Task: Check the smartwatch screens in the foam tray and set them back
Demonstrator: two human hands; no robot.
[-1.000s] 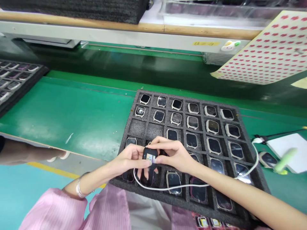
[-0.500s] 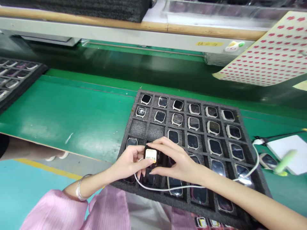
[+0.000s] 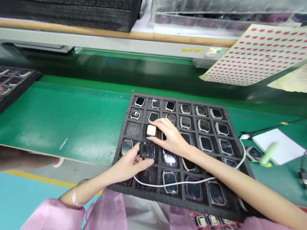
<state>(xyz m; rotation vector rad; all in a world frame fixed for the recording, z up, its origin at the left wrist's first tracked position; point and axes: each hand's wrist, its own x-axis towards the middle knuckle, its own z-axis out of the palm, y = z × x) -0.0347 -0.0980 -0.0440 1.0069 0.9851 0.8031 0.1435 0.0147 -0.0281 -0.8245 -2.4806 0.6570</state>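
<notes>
My right hand (image 3: 171,135) grips a smartwatch (image 3: 151,130) by its edges, its screen lit pale yellow. The watch is over a compartment in the third row of the black foam tray (image 3: 133,129). Just below it, my left hand (image 3: 131,160) holds a black square charger (image 3: 145,150) with its dark face up. A white cable (image 3: 171,185) runs from my left hand, across the tray and under my right forearm. Watches without straps sit in many compartments, among them a white-cased one (image 3: 127,147) beside my left hand. The watch and charger are apart.
Another watch tray (image 3: 16,83) stands at the far left of the green bench (image 3: 72,118). To the right lie a white box (image 3: 279,147), a green pen-like object (image 3: 270,153) and a loose watch (image 3: 254,154). A sticker sheet (image 3: 254,57) hangs from the shelf edge.
The watch has come away from my left hand and moved up and forward in my right hand. The black charger now shows in my left hand. The view has shifted slightly.
</notes>
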